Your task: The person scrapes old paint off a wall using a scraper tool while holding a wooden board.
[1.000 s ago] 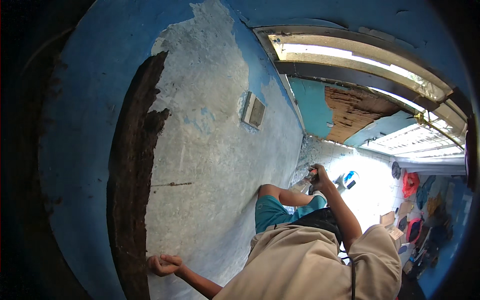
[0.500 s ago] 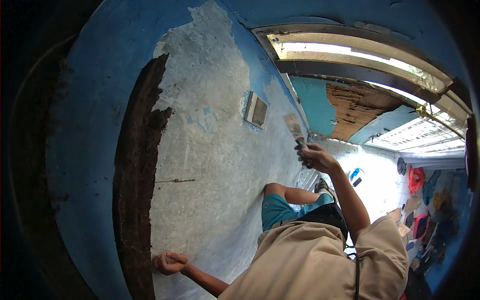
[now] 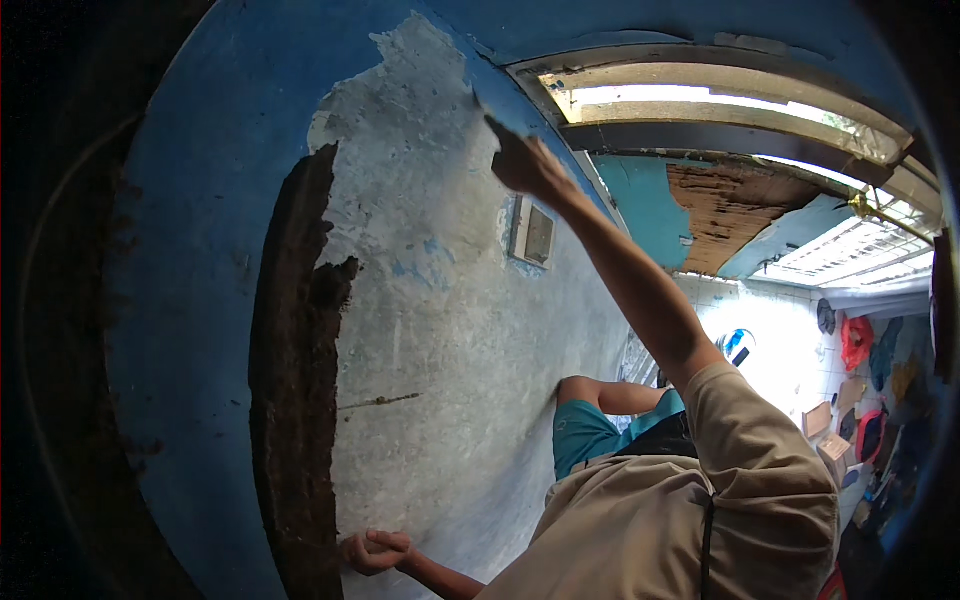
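My right hand (image 3: 530, 168) is raised to the upper part of the wall, closed round a paint scraper (image 3: 493, 124). Only a dark bit of the tool shows past my fingers, pointing at the border between bare grey plaster (image 3: 410, 210) and blue paint (image 3: 240, 80). Whether the blade touches the wall is hard to tell. Low on the left, my left hand (image 3: 375, 551) has its fingers curled, beside the lower end of a dark brown, ragged-edged strip (image 3: 300, 400). What it holds, if anything, is hidden.
A switch plate (image 3: 533, 233) sits on the wall under my right forearm. Slatted window openings (image 3: 720, 105) run along the upper right, above a peeling brown and teal panel (image 3: 725, 210). Bags, cardboard pieces (image 3: 833, 450) and other items lie on the white tiled floor at right.
My right hand has swung up and left with the scraper, from beside the switch plate to above it. My left hand stays low by the brown strip; the whole view has shifted slightly.
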Demonstrator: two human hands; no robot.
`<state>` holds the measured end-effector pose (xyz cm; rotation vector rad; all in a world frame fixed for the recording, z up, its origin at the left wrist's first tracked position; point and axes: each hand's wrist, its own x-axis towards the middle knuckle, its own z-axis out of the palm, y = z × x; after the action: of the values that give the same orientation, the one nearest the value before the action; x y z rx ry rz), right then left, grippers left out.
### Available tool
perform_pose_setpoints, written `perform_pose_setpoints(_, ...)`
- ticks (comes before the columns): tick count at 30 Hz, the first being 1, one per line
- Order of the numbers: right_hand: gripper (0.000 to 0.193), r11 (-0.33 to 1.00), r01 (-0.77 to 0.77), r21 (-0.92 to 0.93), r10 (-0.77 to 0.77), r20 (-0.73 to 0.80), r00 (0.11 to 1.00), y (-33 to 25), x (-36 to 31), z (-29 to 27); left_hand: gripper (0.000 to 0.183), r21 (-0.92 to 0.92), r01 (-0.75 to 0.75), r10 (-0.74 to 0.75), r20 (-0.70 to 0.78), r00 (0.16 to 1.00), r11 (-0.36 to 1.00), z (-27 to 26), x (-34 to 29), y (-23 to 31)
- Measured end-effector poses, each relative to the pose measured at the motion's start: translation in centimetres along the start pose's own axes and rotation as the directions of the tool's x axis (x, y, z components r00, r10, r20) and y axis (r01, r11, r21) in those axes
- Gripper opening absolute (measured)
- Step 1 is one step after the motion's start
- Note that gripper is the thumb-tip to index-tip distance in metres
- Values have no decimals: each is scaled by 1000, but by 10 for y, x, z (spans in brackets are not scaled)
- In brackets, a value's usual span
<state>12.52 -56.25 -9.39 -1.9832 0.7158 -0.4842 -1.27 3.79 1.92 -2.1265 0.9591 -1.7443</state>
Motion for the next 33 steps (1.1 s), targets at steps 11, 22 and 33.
perform_pose_setpoints(11,40,983,186,-6,-184,-150,971,13,21,-23,20,50,-11,10,29,1000,999,-2,2,1)
perform_pose_setpoints(22,40,988,154,30,-149,-123,981,-24,1,-25,19,65,15,-18,41,999,998,-7,-9,-6)
perform_pose_setpoints(33,39,994,72,82,-73,3,997,-50,-6,-19,18,119,-21,16,46,999,993,-9,5,-2)
